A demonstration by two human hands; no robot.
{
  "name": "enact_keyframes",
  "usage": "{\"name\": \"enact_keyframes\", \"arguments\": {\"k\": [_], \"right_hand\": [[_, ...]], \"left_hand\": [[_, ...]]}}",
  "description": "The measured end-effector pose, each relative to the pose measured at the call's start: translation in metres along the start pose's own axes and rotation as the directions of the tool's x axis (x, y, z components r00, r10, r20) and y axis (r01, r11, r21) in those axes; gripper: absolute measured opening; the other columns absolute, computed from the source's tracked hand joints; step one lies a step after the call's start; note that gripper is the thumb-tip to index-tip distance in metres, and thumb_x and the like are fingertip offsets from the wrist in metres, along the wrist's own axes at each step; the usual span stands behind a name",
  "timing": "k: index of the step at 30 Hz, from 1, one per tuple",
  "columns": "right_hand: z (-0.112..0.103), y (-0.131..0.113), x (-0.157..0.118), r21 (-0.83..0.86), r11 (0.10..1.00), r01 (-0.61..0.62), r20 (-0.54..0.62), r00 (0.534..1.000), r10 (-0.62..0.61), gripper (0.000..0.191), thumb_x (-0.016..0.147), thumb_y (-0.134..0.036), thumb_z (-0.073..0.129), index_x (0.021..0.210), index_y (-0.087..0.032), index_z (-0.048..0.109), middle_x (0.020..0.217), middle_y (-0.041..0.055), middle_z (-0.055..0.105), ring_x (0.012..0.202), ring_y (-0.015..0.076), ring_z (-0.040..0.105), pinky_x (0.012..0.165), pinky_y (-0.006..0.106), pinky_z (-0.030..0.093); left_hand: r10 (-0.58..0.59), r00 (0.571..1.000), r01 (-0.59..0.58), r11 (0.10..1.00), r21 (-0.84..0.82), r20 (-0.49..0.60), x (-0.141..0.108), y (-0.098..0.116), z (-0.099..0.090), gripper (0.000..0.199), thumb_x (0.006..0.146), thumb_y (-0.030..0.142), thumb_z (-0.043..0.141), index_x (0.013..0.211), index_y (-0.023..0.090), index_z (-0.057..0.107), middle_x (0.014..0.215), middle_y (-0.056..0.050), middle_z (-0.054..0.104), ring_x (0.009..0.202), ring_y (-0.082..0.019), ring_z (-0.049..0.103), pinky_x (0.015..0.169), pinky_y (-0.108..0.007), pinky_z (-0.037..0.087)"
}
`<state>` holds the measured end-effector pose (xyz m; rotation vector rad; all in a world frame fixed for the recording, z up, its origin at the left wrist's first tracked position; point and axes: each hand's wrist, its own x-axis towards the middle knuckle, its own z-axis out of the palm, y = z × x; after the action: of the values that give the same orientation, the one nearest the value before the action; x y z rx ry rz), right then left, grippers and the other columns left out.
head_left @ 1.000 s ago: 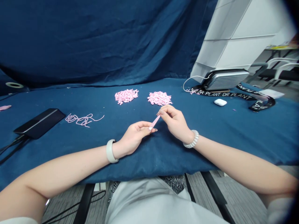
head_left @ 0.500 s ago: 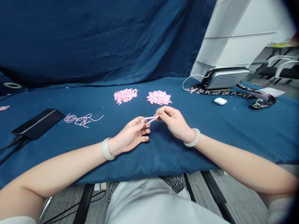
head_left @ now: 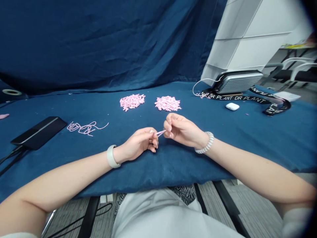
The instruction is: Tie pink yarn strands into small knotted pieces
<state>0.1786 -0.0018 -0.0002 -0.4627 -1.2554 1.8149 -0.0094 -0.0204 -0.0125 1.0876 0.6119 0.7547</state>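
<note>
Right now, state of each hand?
Left hand: closed, pinching a pink strand.
Right hand: curled at the strand's other end; cannot tell if it grips.

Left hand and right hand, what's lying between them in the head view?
In the head view, a short pink strip crosses the small gap between the left hand and the right hand, reaching the fingers of both.

Your left forearm (head_left: 61, 183) and right forearm (head_left: 250, 167) angle inward from either side, wrists low — your left hand (head_left: 140, 142) curls with its fingers drawn in, and your right hand (head_left: 182, 128) pinches toward it, the two just apart.
</note>
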Motion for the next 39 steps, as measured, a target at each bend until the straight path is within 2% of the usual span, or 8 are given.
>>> {"name": "enact_keyframes", "arguments": {"k": [4, 17, 21, 27, 31, 33, 36, 39], "right_hand": [[-0.004, -0.005, 0.000, -0.103, 0.994, -0.037, 0.077, 0.996, 0.045, 0.031, 0.078, -0.038, 0.064, 0.066, -0.017, 0.044, 0.051, -0.0060, 0.046, 0.046, 0.0065, 0.041, 0.050, 0.023, 0.033], [-0.011, -0.022, -0.003, -0.474, 0.881, 0.020, 0.115, 0.993, 0.040, 0.035, 0.080, -0.045, 0.059, 0.063, -0.016, 0.048, 0.051, -0.0044, 0.049, 0.044, 0.0061, 0.044, 0.044, 0.020, 0.034], [-0.007, -0.020, -0.003, -0.650, 0.755, 0.088, 0.133, 0.991, -0.001, 0.033, 0.084, -0.041, 0.053, 0.064, -0.016, 0.051, 0.054, -0.0029, 0.051, 0.047, 0.0070, 0.048, 0.049, 0.021, 0.040], [0.001, -0.012, -0.010, -0.815, 0.499, 0.295, 0.202, 0.951, -0.234, 0.024, 0.088, -0.028, 0.048, 0.070, -0.016, 0.056, 0.067, 0.0007, 0.061, 0.063, 0.0098, 0.057, 0.064, 0.023, 0.044], [0.005, -0.011, -0.010, -0.666, 0.683, 0.299, 0.101, 0.944, -0.315, 0.025, 0.089, -0.033, 0.048, 0.071, -0.017, 0.055, 0.068, 0.0013, 0.060, 0.067, 0.0117, 0.057, 0.069, 0.027, 0.046], [0.014, -0.015, -0.015, -0.517, 0.779, 0.354, 0.037, 0.919, -0.393, 0.024, 0.088, -0.036, 0.051, 0.071, -0.018, 0.053, 0.073, 0.0019, 0.059, 0.070, 0.0129, 0.056, 0.070, 0.030, 0.046], [0.042, -0.028, -0.035, -0.398, 0.786, 0.473, -0.076, 0.837, -0.542, 0.025, 0.083, -0.038, 0.057, 0.067, -0.020, 0.050, 0.084, 0.0028, 0.056, 0.080, 0.0149, 0.055, 0.075, 0.033, 0.047], [0.081, -0.032, -0.057, -0.268, 0.679, 0.684, -0.194, 0.651, -0.733, 0.031, 0.085, -0.042, 0.052, 0.063, -0.021, 0.043, 0.068, -0.0002, 0.044, 0.061, 0.0123, 0.047, 0.061, 0.030, 0.045]], "left_hand": [[0.000, 1.000, -0.001, 0.998, 0.062, 0.016, -0.003, 0.000, 0.002, 0.025, 0.075, 0.038, 0.063, 0.070, 0.014, 0.056, 0.063, -0.003, 0.055, 0.060, -0.012, 0.053, 0.056, -0.024, 0.045], [-0.001, 0.999, -0.007, 0.977, 0.214, 0.035, -0.005, 0.004, 0.002, 0.026, 0.077, 0.040, 0.059, 0.081, 0.014, 0.062, 0.064, -0.001, 0.050, 0.066, -0.014, 0.053, 0.064, -0.027, 0.048], [0.049, 0.999, -0.040, 0.937, 0.347, -0.017, -0.004, -0.001, -0.003, 0.022, 0.082, 0.036, 0.056, 0.078, 0.014, 0.060, 0.069, -0.003, 0.057, 0.066, -0.011, 0.053, 0.066, -0.024, 0.047], [0.119, 0.979, -0.057, 0.937, 0.346, -0.163, -0.004, -0.006, 0.000, 0.021, 0.081, 0.035, 0.059, 0.076, 0.015, 0.057, 0.078, -0.002, 0.059, 0.076, -0.013, 0.057, 0.071, -0.028, 0.050], [0.159, 0.958, -0.085, 0.951, 0.296, -0.238, -0.005, -0.010, 0.003, 0.019, 0.081, 0.035, 0.059, 0.084, 0.017, 0.057, 0.077, -0.001, 0.060, 0.072, -0.012, 0.058, 0.068, -0.026, 0.051], [0.159, 0.951, -0.089, 0.962, 0.257, -0.267, -0.006, -0.012, 0.005, 0.018, 0.082, 0.034, 0.057, 0.092, 0.019, 0.055, 0.079, -0.001, 0.061, 0.072, -0.012, 0.059, 0.067, -0.027, 0.051], [0.144, 0.953, -0.075, 0.964, 0.254, -0.266, -0.006, -0.013, 0.007, 0.020, 0.083, 0.033, 0.056, 0.097, 0.019, 0.054, 0.080, -0.001, 0.062, 0.070, -0.011, 0.060, 0.067, -0.026, 0.050], [0.135, 0.958, -0.052, 0.949, 0.311, -0.252, -0.005, -0.014, 0.008, 0.021, 0.083, 0.034, 0.056, 0.094, 0.016, 0.057, 0.077, -0.001, 0.063, 0.067, -0.011, 0.060, 0.065, -0.023, 0.047]]}}
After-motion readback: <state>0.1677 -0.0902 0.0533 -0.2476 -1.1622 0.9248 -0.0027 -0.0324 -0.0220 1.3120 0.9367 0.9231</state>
